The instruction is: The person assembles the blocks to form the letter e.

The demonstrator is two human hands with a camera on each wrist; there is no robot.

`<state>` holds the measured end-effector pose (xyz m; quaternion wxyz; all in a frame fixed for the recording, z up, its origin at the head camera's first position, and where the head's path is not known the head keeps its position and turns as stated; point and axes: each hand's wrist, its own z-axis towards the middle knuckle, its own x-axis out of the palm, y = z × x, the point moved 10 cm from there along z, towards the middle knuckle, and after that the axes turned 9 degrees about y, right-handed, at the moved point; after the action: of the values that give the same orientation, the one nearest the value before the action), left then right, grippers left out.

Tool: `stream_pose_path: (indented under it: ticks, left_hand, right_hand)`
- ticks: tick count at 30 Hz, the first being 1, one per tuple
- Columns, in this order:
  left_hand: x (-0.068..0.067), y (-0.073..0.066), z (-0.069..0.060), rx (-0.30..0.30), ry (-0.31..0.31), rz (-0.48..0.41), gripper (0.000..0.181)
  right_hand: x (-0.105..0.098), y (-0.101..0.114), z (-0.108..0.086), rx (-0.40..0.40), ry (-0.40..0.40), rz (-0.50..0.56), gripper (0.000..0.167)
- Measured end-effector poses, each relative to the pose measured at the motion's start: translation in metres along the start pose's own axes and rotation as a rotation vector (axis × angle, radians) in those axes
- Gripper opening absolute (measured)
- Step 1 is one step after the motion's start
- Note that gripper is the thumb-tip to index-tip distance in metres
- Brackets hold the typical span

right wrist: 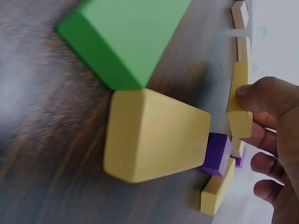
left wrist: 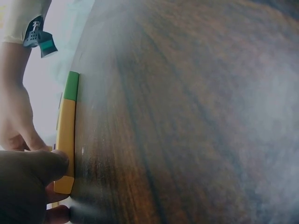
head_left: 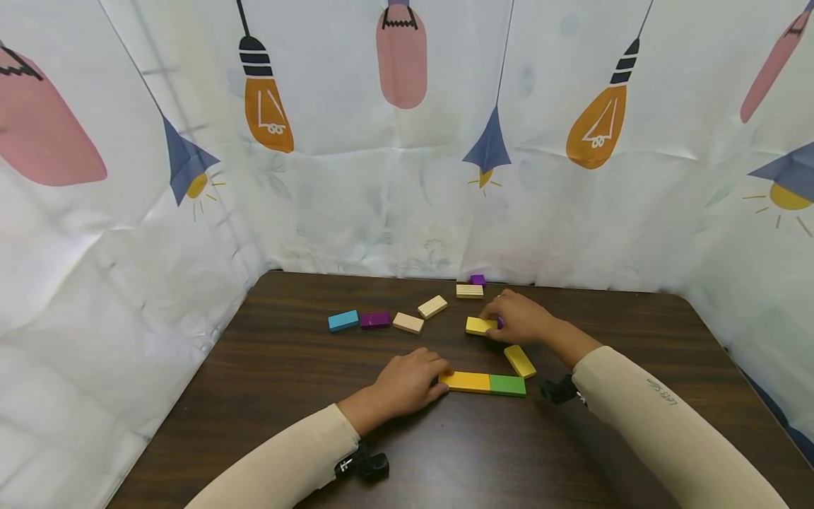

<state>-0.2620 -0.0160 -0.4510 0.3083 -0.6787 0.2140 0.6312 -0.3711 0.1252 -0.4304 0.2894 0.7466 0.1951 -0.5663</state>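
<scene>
In the head view my left hand pinches the left end of an orange block, thumb in front. A green block touches its right end, forming one straight row on the table. My right hand pinches a yellow block between thumb and fingers; the right wrist view shows this yellow block in the grip. Between the row and that hand lies another yellow block, set at a slant. A purple block stands beyond it in the right wrist view, mostly hidden in the head view.
Left of the right hand, a blue block, a dark purple block and two pale blocks lie on the brown table. Near the back edge are a cream block and a purple one. A printed curtain hangs behind.
</scene>
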Motion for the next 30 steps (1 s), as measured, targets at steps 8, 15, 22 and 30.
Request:
stream_pose_path:
  ticks: [8,15,22,30]
  left_hand:
    - [-0.001,0.000,0.000,0.002,0.005,0.000,0.025]
    - [-0.002,-0.001,0.001,0.015,-0.013,0.001,0.025]
    - [-0.002,-0.001,0.000,0.013,-0.010,-0.001,0.025]
    - [-0.002,-0.002,0.000,0.018,-0.016,0.001,0.025]
  right_hand:
    - [0.005,-0.002,-0.014,-0.035,-0.021,0.019,0.026]
    - [0.009,-0.004,-0.018,-0.012,-0.029,0.022,0.025]
    - [0.011,-0.005,-0.019,-0.010,-0.011,0.032,0.026]
    - [0.010,-0.005,-0.019,-0.040,-0.022,0.036,0.017]
